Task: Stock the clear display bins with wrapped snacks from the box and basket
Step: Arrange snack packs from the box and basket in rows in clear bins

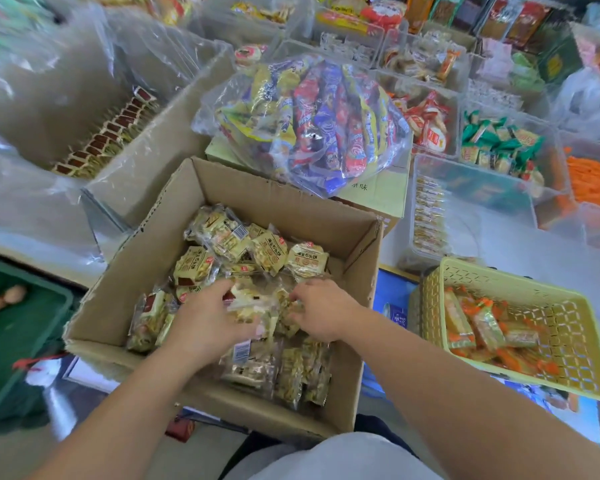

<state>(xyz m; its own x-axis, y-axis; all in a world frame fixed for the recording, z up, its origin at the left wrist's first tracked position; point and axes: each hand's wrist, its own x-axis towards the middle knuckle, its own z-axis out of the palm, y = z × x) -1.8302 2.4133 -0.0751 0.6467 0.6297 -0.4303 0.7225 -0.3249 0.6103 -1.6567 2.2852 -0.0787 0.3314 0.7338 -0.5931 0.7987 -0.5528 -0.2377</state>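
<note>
Box of cardboard sits open before me, its floor covered with pale yellow wrapped snacks. Behind it a clear bag of red, blue and yellow packets lies on a carton. At my right the yellow basket holds orange snacks, and beyond it stand the clear bins, the nearest with one row along its left wall. Both hands are down in the box: my left hand curls round a clear-wrapped pack, and my right hand pinches the same pack's other edge.
</note>
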